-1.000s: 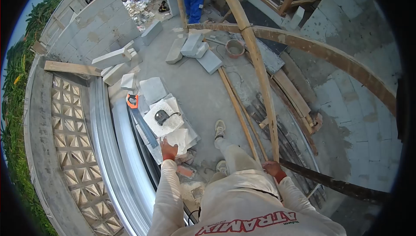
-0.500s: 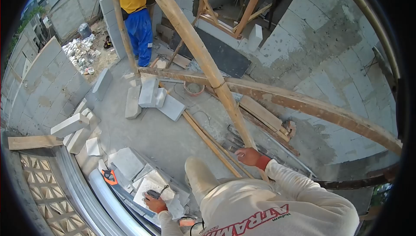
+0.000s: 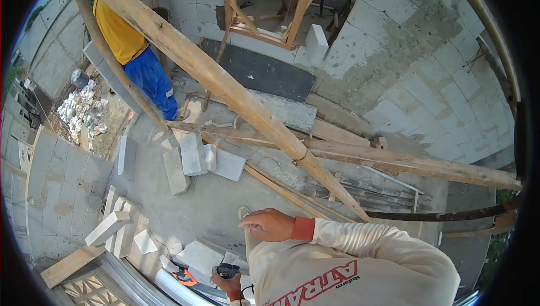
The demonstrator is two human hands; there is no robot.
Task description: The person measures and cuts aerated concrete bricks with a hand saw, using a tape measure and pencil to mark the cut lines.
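My left hand (image 3: 225, 286) is closed round a dark rounded tool (image 3: 229, 270) with a thin black cord, whose exact kind I cannot make out. It is over pale blocks (image 3: 201, 255) at the lower middle. A handsaw (image 3: 184, 277) with an orange-and-black handle lies just left of that hand. My right hand (image 3: 271, 224), with a red cuff at the wrist, hangs above my leg. Its fingers are loosely stretched and it holds nothing.
A long wooden pole (image 3: 225, 89) slants across in front of me and crosses a horizontal beam (image 3: 388, 157). More blocks (image 3: 193, 154) and planks (image 3: 287, 190) lie on the concrete floor. A person in blue trousers (image 3: 151, 78) stands at upper left. Metal sheets (image 3: 126, 283) lie at lower left.
My view has swung to the right. My right hand has moved from beside the pole's lower end to above my leg. My left hand has lifted the dark tool off the block.
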